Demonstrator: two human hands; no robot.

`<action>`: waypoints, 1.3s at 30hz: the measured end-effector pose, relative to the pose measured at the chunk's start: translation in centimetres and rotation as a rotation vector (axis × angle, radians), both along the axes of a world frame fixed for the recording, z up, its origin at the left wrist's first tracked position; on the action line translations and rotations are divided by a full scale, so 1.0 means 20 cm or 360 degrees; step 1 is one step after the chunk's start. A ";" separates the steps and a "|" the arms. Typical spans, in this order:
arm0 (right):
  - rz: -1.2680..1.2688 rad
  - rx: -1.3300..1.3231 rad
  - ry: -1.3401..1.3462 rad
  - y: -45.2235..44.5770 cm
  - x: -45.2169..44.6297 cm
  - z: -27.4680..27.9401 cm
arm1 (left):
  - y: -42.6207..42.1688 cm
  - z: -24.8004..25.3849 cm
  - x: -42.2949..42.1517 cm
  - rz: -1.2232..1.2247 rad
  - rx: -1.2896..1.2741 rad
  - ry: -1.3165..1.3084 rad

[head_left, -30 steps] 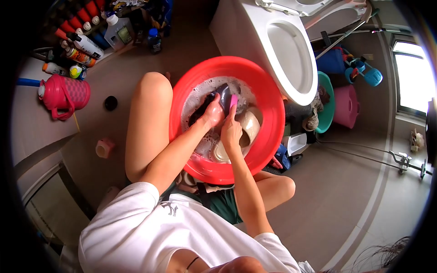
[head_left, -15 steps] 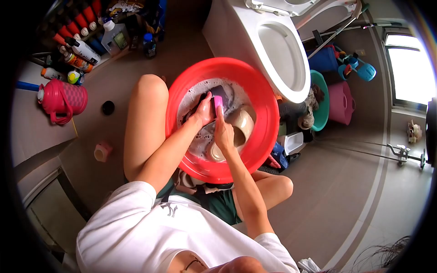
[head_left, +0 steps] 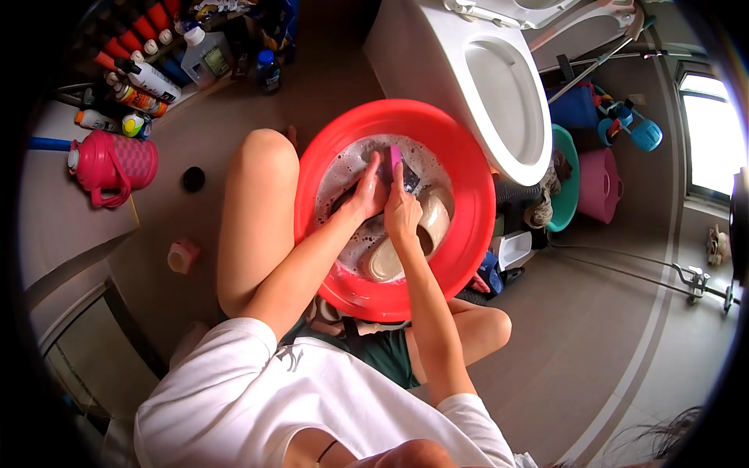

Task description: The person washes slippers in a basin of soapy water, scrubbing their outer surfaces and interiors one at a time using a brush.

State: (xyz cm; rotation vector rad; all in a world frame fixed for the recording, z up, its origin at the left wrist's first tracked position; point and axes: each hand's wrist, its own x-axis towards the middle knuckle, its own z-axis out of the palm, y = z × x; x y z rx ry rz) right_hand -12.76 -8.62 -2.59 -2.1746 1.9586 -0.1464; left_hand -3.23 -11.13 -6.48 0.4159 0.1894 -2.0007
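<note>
Between my knees stands a red basin (head_left: 311, 168) of soapy water. My left hand (head_left: 371, 189) is in it, around a dark shoe-like item (head_left: 409, 182) that is mostly hidden by my hands and suds. My right hand (head_left: 402, 212) grips a pink brush (head_left: 395, 155), its index finger stretched along the back, and presses it against the dark item. A beige slipper (head_left: 434, 210) lies in the suds beside my right hand, its heel toward me.
A white toilet (head_left: 472, 93) stands just beyond the basin. Right of it are a teal tub (head_left: 567, 187) and a pink bucket (head_left: 599, 186). Several bottles (head_left: 152, 80) and a pink jug (head_left: 117, 168) are at left. A black lid (head_left: 193, 179) lies on the floor.
The brush has tilted more upright and shifted slightly along the dark item, with both hands still on them. The whole view has shifted a little, so the basin appears farther right.
</note>
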 end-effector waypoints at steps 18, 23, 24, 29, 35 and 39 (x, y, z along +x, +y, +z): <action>-0.0825 0.0527 -0.1408 0.75 -0.02 0.19 | 0.34 0.15 0.30 -0.0752 -0.0863 -0.3837; -0.0655 0.0269 -0.1574 0.98 0.05 0.21 | 0.37 0.13 0.35 -0.1162 -0.1016 -0.3519; -0.0620 0.0240 -0.1554 0.99 0.06 0.23 | 0.38 0.15 0.35 -0.1208 -0.1068 -0.3401; -0.0447 0.0148 -0.1603 0.97 0.05 0.26 | 0.40 0.06 0.35 -0.0885 -0.0356 -0.1823; -0.0328 0.0221 -0.1223 0.89 0.03 0.45 | 0.51 0.46 0.37 -0.0832 -0.0073 -0.0489; -0.0380 -0.0138 -0.0757 0.94 0.05 0.57 | 0.53 0.45 0.38 -0.0814 -0.0065 -0.0520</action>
